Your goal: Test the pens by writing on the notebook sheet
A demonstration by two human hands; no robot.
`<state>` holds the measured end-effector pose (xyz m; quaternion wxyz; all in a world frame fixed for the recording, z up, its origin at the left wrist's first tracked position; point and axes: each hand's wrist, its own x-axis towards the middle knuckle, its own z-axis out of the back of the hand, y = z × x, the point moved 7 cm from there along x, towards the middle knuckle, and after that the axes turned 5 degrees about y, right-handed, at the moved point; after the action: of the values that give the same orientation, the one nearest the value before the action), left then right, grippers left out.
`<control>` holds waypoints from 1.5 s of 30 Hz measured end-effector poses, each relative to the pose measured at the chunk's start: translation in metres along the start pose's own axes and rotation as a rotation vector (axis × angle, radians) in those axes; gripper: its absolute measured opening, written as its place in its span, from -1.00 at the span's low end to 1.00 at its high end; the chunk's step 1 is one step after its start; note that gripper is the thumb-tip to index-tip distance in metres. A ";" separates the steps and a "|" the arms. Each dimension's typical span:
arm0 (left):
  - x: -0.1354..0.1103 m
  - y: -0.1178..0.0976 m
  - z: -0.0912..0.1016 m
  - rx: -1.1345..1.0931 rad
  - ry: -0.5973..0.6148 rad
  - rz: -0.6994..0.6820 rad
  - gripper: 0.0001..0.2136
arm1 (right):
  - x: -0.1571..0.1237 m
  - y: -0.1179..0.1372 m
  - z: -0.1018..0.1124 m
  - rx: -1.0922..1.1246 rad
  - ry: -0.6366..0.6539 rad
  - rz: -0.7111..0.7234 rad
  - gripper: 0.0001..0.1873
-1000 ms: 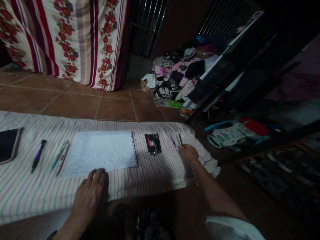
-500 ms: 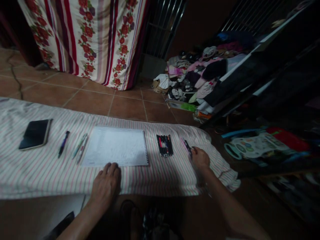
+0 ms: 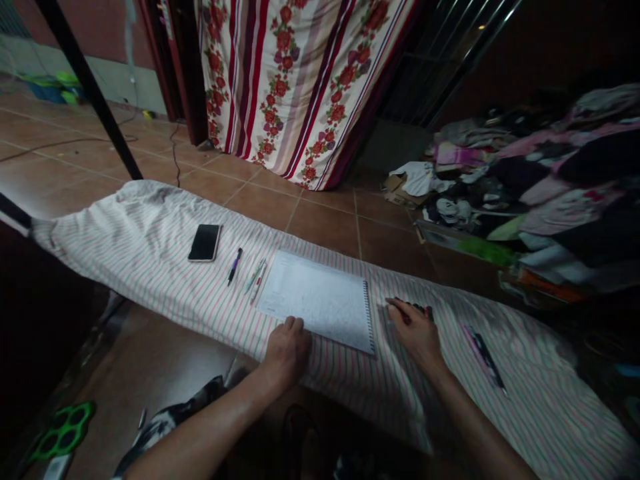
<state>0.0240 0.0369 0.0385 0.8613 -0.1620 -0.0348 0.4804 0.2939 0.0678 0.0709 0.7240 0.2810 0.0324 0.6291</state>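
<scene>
A spiral notebook lies with a white page up on the striped cloth. My left hand rests at its near edge, palm down, the fingers loosely bent and holding nothing. To the right of the spiral, my right hand is over a row of pens, hiding most of them. Its thumb and fingers are closed around a dark reddish pen, largely covered. Farther right lie a pink pen and a black pen, side by side. Left of the notebook are a purple-black pen and two light pens.
A dark-screened phone sits toward the left on the striped cloth. Beyond the tiled floor hangs a floral curtain. Piled clothes are at the back right. A green-framed object is low at the left.
The view has swung to the right-hand pile and shows more cloth on the left. My right hand has left the pink and black pens and moved left onto the pen row.
</scene>
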 end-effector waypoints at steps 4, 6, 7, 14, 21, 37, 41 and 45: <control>0.000 0.026 0.012 0.002 -0.019 0.099 -0.85 | 0.003 0.062 -0.038 0.162 0.133 0.054 -0.61; -0.003 0.039 0.021 0.007 -0.028 0.153 -0.84 | 0.002 0.093 -0.058 0.242 0.190 0.088 -0.65; -0.004 0.046 0.026 0.009 -0.031 0.177 -0.84 | 0.002 0.108 -0.068 0.274 0.217 0.100 -0.67; -0.016 0.090 0.039 0.015 -0.026 0.346 -0.78 | 0.003 0.216 -0.133 0.281 0.463 0.236 -0.78; -0.029 0.118 0.035 0.009 0.016 0.361 -0.72 | 0.013 0.283 -0.178 0.107 0.606 0.308 -0.78; -0.036 0.126 0.040 -0.013 -0.004 0.358 -0.74 | 0.022 0.323 -0.220 -0.033 0.693 0.120 -0.70; -0.033 0.119 0.054 -0.020 -0.069 0.348 -0.78 | 0.029 0.309 -0.190 0.094 0.676 0.153 -0.75; -0.032 0.107 0.076 -0.014 -0.240 0.344 -0.72 | 0.030 0.274 -0.151 0.206 0.649 0.165 -0.76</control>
<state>-0.0966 0.0809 0.0795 0.7550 -0.1132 -0.1122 0.6361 -0.0049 0.1646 0.0762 0.5906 0.1394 0.3014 0.7354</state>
